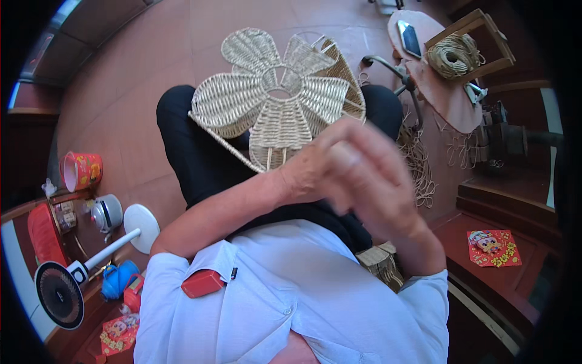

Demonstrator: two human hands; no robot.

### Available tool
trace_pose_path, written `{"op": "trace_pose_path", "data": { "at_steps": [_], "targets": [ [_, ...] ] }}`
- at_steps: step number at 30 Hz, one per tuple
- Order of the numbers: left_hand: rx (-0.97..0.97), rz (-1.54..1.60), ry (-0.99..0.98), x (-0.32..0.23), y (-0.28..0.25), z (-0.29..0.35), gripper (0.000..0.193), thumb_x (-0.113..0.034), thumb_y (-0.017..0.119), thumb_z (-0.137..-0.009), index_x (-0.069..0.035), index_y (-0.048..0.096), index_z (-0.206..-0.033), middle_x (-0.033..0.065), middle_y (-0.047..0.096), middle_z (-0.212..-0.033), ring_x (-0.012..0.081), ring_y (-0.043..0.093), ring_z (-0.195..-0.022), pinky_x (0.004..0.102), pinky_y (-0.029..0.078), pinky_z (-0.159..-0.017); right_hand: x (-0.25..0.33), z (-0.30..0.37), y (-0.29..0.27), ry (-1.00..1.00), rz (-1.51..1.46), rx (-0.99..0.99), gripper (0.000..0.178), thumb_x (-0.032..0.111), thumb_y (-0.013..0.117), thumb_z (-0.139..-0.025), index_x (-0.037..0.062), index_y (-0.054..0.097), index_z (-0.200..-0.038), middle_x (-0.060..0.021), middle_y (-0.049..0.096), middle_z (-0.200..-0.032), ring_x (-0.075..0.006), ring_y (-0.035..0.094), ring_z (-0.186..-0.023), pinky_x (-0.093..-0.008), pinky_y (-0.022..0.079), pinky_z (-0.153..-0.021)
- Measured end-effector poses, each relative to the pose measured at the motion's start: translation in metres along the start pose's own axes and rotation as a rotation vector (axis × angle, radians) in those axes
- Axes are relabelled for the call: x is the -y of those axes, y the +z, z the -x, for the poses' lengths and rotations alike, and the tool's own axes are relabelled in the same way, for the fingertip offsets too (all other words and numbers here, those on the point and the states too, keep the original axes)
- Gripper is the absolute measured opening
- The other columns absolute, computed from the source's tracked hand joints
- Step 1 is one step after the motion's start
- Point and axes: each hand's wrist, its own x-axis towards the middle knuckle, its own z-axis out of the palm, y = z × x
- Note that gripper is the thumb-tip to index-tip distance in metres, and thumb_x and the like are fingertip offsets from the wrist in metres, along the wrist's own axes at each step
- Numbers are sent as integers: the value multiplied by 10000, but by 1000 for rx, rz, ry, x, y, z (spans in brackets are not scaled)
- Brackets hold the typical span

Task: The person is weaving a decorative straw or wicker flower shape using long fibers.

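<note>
A flower-shaped woven straw piece (285, 121) with a round hole at its centre rests across my thighs. Its petals fan outward, and bare frame rods show at some edges. My left hand (339, 148) is just in front of the right petals, with its fingers curled. Against it, my right hand (379, 197) comes in from the right, also with curled fingers. Both hands overlap and are smeared by motion. Whatever lies between their fingers is too blurred to make out. A thin braided edge (221, 139) runs along the left of the piece.
A coil of straw cord (454, 56) sits by a wooden frame (500, 39) at the upper right, near a phone (409, 39). Loose cord (418, 161) hangs beside my right knee. On the left stand a fan (59, 295), a silver pot (107, 213) and a red bucket (82, 171).
</note>
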Motion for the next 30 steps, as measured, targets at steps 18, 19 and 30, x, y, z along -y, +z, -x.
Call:
{"op": "trace_pose_path", "data": {
  "at_steps": [18,19,30],
  "targets": [
    [-734,488,-145,-139,-126,144,483,-433,297,-1247,-202,396,-835,-68,288,-575,92,250,-524,301,324,-585,-145,-10,-27,-504,1186,-59,121,177,718,-963,132,647,-1050,-20,580,-910,-215,637,-900,-385,470,-843],
    [-790,485,-139,-146,-142,156,474,-416,318,-1247,-196,402,-836,-60,289,-578,86,239,-525,294,296,-567,-145,-12,-28,-526,1182,-81,121,177,718,-963,132,647,-1050,-20,580,-910,-215,637,-900,-385,470,-843],
    [-1286,121,-88,-197,-301,289,460,-322,416,-1231,-185,416,-793,-48,297,-617,75,202,-508,276,204,-485,-150,-15,-35,-544,1237,-8,131,145,692,-940,165,659,-1065,3,562,-869,-188,633,-832,-361,465,-798]
  ]
}}
